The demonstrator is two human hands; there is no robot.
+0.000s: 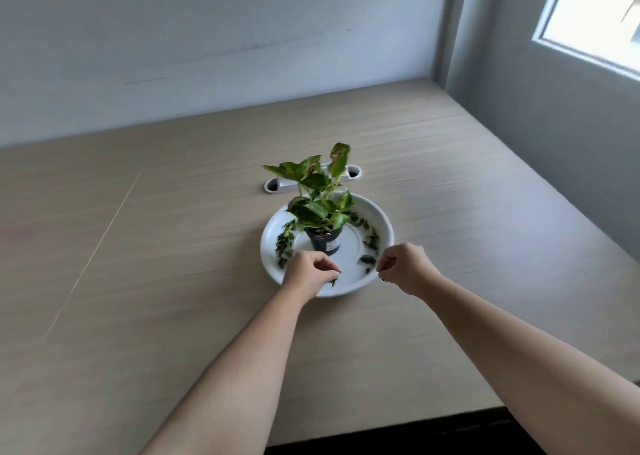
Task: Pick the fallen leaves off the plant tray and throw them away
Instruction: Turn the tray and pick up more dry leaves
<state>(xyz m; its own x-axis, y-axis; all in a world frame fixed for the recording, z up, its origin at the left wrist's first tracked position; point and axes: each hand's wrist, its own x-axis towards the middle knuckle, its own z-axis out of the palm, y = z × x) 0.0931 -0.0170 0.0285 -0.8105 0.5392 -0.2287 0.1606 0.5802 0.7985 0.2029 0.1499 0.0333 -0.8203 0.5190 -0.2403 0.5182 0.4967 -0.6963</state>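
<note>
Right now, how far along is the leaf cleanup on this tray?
Early on. Nothing looks thrown away yet, and no bin is in view. The left hand pinches a small dark leaf at the white tray's near rim; the right hand is curled at the rim, contents unclear. Fallen leaves remain: a left cluster, a right scatter, and one near the front, around the potted plant.

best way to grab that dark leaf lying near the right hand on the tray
Pinch the dark leaf by its raised edge, coming from above with the right hand. It lies flat and small on the tray floor, so a fingertip pinch fits.
</note>
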